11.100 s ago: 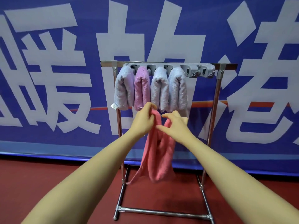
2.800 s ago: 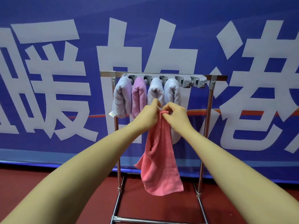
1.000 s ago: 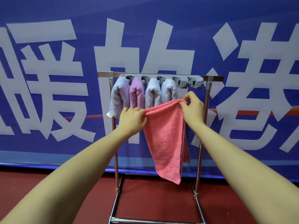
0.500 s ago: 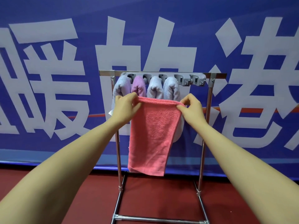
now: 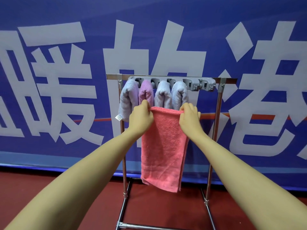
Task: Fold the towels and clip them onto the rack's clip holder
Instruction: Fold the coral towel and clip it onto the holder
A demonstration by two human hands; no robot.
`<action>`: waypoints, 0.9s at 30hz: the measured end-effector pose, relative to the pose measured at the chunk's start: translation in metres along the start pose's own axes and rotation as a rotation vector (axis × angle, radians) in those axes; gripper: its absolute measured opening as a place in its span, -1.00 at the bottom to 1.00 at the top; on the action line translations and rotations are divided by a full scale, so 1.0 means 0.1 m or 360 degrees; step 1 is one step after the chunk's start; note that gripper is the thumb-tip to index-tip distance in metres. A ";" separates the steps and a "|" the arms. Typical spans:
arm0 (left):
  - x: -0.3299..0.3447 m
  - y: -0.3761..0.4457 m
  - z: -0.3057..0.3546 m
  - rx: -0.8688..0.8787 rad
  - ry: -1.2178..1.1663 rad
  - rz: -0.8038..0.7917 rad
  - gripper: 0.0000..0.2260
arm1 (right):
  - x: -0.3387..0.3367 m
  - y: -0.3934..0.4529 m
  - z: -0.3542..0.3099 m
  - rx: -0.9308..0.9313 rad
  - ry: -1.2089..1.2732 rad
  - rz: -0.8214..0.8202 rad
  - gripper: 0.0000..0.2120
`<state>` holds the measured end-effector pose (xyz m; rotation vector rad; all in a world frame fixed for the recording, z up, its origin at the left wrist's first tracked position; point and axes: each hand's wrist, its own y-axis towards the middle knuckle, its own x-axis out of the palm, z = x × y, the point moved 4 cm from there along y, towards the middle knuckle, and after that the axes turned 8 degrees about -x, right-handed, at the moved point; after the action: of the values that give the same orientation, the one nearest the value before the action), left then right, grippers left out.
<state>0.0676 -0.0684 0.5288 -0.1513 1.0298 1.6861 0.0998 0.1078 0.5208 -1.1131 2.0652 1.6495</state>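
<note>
A coral-pink towel (image 5: 163, 146) hangs folded lengthwise in front of the metal rack (image 5: 217, 123). My left hand (image 5: 141, 117) pinches its top left corner and my right hand (image 5: 189, 117) pinches its top right corner, holding the top edge level. Behind it, several folded towels hang from the grey clip holder (image 5: 199, 84) on the top bar: a lilac towel (image 5: 128, 98), a purple towel (image 5: 146, 92), and two pale lilac ones (image 5: 171, 95). The clips at the holder's right end hold nothing.
A blue banner (image 5: 49, 80) with large white characters stands right behind the rack. The floor (image 5: 49, 183) is dark red. The rack's base bar (image 5: 141, 226) lies low near the bottom edge.
Both hands have drawn closer together along the pink towel's top edge, so the towel hangs narrower than half a second ago. Earlier it was bunched, then spread wide.
</note>
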 end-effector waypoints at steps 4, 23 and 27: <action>0.03 -0.04 0.05 -0.0065 -0.0121 -0.0034 -0.96 | 0.01 -0.03 0.01 0.0003 0.0018 0.0020 -0.82; 0.20 0.03 0.10 0.0226 0.0418 0.0051 -0.63 | -0.02 -0.06 -0.13 -0.0122 0.0278 0.0077 -0.81; 0.25 -0.06 0.24 0.0436 0.0306 -0.0103 -0.74 | 0.03 -0.08 -0.13 -0.0069 0.0258 0.0101 -0.80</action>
<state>0.0719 -0.0333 0.5264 -0.1678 1.3743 1.4765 0.1065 0.0939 0.5174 -1.2455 2.1948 1.6916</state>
